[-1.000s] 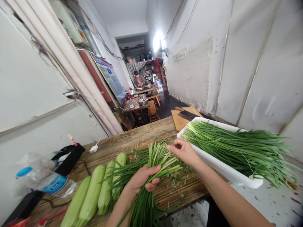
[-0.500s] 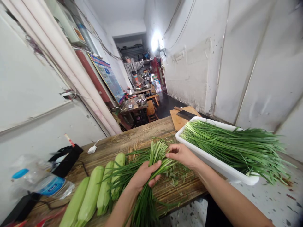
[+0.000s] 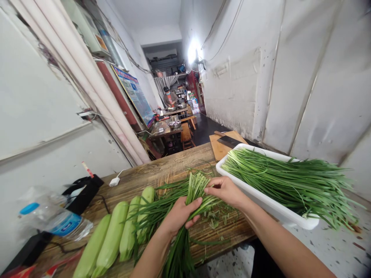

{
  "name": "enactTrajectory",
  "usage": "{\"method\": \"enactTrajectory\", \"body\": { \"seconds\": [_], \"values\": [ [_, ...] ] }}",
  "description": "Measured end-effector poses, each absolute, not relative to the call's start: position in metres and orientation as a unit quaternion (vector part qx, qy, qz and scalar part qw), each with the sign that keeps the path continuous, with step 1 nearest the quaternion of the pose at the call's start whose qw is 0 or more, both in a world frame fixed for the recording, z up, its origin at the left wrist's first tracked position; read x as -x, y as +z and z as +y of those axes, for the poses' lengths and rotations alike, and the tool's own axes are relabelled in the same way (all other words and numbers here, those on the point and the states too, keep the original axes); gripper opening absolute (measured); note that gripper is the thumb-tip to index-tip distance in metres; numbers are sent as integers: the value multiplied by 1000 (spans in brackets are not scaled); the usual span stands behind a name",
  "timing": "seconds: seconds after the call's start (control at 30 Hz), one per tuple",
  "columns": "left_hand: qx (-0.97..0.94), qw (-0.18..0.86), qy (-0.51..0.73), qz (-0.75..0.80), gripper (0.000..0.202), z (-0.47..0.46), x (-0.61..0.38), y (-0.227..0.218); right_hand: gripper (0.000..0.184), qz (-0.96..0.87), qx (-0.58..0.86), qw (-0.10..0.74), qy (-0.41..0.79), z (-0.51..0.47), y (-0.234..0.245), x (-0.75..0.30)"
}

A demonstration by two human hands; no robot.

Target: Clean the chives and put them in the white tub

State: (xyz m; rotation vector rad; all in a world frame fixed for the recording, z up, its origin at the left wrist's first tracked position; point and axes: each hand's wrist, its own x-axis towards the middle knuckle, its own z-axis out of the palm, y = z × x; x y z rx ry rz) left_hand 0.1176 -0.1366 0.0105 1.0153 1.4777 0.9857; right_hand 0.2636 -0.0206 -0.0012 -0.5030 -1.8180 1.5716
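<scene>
My left hand (image 3: 181,216) is wrapped round a bunch of garlic chives (image 3: 196,187). Their pale cut ends point up and away, while the green leaves hang down below the fist past the table's near edge. At the right side of these ends, the thumb and fingers of my right hand (image 3: 224,190) are pinched together at the stems; the fingertips partly cover what they grip. More loose chives (image 3: 174,195) lie on the wooden table (image 3: 142,173) behind the left hand, and trimmed bits (image 3: 222,214) are scattered below the right.
A white tray (image 3: 255,195) heaped with chives stands on the right. Behind it lie a cutting board (image 3: 216,148) and a cleaver (image 3: 228,141). Several pale green zucchini (image 3: 111,233) lie on the left, near a water bottle (image 3: 62,224). Far back, a person (image 3: 170,98) works at another table.
The view has shifted slightly. Both hands stay at the bunch, the right still pinching beside the stem ends. The left still grips the chives.
</scene>
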Motion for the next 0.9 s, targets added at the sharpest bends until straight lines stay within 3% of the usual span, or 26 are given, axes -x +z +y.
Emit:
{"method": "enactTrajectory", "body": {
  "seconds": [0.13, 0.23, 0.47, 0.53, 0.7, 0.83, 0.9],
  "values": [
    [-408, 539, 414, 609, 39, -138, -115, 10, 32, -597, 267, 416, 632, -12, -5, -271],
    [-383, 565, 408, 606, 39, -138, -113, 9, 41, -600, 298, 464, 580, -4, -1, -278],
    [-365, 616, 401, 572, 37, -136, -112, 9, 30, -703, 219, 347, 581, -15, 1, -268],
    [-366, 620, 405, 563, 36, -136, -112, 11, 30, -676, 226, 358, 603, -15, 1, -268],
    [-365, 614, 409, 568, 36, -140, -103, 13, 46, -559, 311, 484, 597, -3, 7, -282],
    [-360, 610, 412, 573, 36, -142, -98, 12, 62, -648, 341, 422, 534, -4, 8, -281],
    [-358, 611, 409, 576, 37, -142, -99, 13, 48, -709, 288, 388, 514, -6, 5, -273]
  ]
}}
